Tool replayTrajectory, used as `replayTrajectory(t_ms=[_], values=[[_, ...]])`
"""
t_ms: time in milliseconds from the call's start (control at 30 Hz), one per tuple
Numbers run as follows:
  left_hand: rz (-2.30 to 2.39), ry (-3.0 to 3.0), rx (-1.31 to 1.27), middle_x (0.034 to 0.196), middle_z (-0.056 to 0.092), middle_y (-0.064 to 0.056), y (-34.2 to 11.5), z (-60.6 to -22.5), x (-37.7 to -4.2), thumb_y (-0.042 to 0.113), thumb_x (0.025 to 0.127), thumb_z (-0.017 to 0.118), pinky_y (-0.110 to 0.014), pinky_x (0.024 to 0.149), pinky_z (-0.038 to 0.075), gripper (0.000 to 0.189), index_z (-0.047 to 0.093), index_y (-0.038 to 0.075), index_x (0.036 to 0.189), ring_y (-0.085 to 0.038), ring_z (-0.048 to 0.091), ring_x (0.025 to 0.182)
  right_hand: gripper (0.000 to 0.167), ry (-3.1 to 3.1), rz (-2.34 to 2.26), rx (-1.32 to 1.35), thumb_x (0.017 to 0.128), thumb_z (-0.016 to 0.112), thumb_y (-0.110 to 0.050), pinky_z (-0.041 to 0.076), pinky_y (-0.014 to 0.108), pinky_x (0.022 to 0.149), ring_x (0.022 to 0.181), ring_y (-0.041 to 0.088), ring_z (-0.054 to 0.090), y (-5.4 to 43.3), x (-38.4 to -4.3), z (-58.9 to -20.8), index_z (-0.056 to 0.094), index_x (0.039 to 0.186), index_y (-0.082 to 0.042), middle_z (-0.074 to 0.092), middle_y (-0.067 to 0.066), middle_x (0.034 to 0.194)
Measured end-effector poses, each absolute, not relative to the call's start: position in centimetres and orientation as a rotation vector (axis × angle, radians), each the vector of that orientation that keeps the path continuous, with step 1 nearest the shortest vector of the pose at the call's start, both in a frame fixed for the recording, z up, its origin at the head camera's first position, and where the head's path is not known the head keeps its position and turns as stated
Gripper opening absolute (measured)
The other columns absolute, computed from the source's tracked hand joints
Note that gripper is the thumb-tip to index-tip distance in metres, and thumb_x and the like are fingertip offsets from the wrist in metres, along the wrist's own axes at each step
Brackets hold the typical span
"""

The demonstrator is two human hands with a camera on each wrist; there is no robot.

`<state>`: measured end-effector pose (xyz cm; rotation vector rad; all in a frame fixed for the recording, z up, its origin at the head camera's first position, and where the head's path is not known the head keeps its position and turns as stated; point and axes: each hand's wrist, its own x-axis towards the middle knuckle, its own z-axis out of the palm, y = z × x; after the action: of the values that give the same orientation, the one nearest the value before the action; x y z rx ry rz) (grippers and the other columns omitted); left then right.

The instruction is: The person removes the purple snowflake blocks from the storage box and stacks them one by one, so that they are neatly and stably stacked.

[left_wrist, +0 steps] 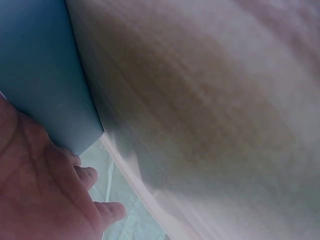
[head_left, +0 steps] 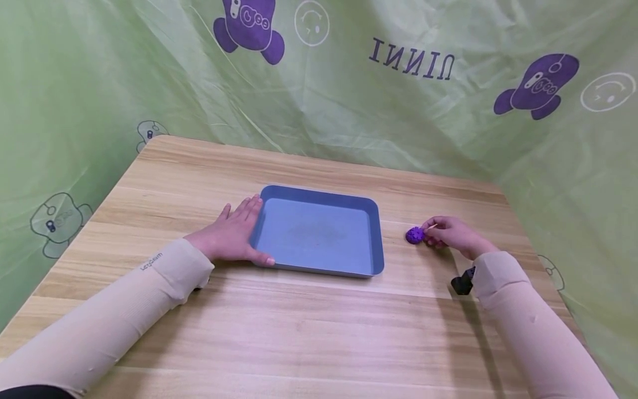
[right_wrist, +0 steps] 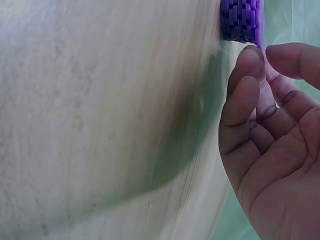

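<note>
In the head view, a shallow blue-grey rectangular tray (head_left: 319, 235) lies on the wooden table. My left hand (head_left: 231, 233) rests against its left side, fingers spread along the wall and thumb at the near corner. In the left wrist view, the palm (left_wrist: 45, 185) is beside the tray's outer wall (left_wrist: 45, 70). To the right of the tray, my right hand (head_left: 451, 235) pinches the edge of a small stack of purple notched discs (head_left: 415, 235) between thumb and fingertips. Several layers of the stack (right_wrist: 241, 20) show at the top of the right wrist view.
A black wrist camera (head_left: 463, 281) hangs under the right sleeve. The wooden table (head_left: 319, 332) extends around the tray. Behind it and at both sides hangs a green printed curtain (head_left: 379, 111).
</note>
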<state>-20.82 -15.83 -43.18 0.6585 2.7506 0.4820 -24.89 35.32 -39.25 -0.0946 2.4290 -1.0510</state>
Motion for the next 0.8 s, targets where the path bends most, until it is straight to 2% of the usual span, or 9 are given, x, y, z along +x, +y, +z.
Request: replayTrajectory(t_ms=[567,700,800], values=[[0.491,2.738,0.655,0.17,-0.005,-0.026,-15.76,-43.01,-20.75,0.08,0.074,0.073,-0.067,0.12,-0.002,0.145,-0.001,-0.01,0.16,-0.042,-0.004,0.156,0.028,2.426,-1.06,-0.122,0.107,0.052,-0.01,0.054,0.028,0.074,0.085,0.014,0.06,35.02,-24.62,-39.07,0.054,0.124,0.013,0.066,0.005,0.096],[0.491,2.736,0.654,0.17,-0.006,-0.026,-15.78,-43.08,-20.82,0.08,0.074,0.073,-0.067,0.12,-0.003,0.145,-0.001,-0.01,0.16,-0.042,-0.005,0.156,0.033,2.48,-1.006,-0.154,0.106,0.055,-0.013,0.054,0.03,0.074,0.085,0.017,0.061,34.95,-24.55,-38.99,0.053,0.127,0.013,0.065,0.01,0.1],[0.488,2.736,0.653,0.17,-0.006,-0.026,-15.79,-43.0,-20.85,0.08,0.075,0.073,-0.067,0.12,-0.003,0.144,-0.001,-0.01,0.16,-0.042,-0.005,0.156,0.041,2.566,-0.873,-0.205,0.104,0.06,-0.021,0.054,0.034,0.078,0.093,0.025,0.063,34.37,-24.44,-38.68,0.053,0.131,0.01,0.064,0.017,0.109]])
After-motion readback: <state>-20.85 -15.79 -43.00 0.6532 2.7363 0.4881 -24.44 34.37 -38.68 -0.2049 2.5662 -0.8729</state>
